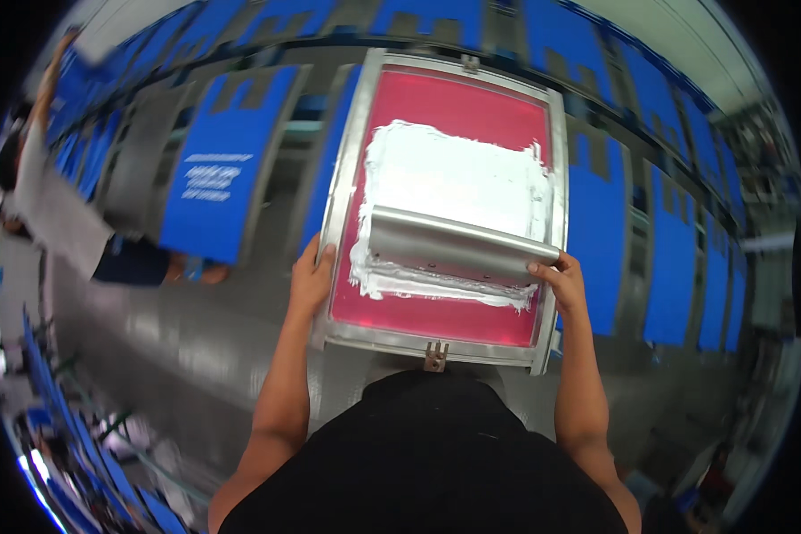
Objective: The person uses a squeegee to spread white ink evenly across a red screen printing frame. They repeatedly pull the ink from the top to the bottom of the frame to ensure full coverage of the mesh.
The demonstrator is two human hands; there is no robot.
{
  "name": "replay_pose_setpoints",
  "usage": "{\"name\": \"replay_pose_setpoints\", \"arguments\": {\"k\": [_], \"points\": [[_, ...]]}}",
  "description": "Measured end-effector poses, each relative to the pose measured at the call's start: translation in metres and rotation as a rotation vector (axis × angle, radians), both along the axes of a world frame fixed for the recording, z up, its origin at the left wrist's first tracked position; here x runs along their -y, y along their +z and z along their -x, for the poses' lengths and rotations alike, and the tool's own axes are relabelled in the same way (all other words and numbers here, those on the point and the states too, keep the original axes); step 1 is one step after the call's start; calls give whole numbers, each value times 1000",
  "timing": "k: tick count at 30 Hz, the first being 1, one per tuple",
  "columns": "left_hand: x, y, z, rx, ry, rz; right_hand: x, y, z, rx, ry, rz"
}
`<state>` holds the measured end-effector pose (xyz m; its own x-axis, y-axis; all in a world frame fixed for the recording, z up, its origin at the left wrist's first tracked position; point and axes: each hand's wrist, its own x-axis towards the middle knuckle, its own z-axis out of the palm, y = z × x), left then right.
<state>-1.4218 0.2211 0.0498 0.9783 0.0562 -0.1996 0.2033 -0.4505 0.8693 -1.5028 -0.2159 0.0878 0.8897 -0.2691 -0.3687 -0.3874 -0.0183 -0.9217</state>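
Note:
A screen printing frame (485, 353) with silver metal rails is in front of my body, tilted slightly. Its pink mesh (418, 319) carries a thick, uneven patch of white ink (445, 169). Across the lower part of the ink lies a wide metal squeegee (463, 249), its working edge smeared white. My left hand (314, 278) is closed around the left rail, thumb on top. At the right rail my right hand (562, 280) is closed, its thumb pressed on the squeegee's right end; its other fingers are partly hidden by the rail.
Blue panels with notched ends, such as one with white print (209, 169), lie in rows on a long grey table to the left, right and beyond the frame. Metal clips (435, 356) sit on the frame's ends. At the left another person (62, 205) raises an arm.

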Motion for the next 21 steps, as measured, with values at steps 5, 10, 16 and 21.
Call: {"name": "replay_pose_setpoints", "arguments": {"k": [5, 10, 16, 21], "points": [[80, -15, 10, 14, -40, 33, 81, -28, 5, -20, 1, -20], [226, -48, -8, -73, -104, 67, 216, -35, 28, -47, -97, 22], [374, -76, -38, -55, -139, 184, 362, -31, 10, -69, -116, 131], [390, -88, -55, -48, -128, 130, 379, -26, 0, -63, -122, 167]]}}
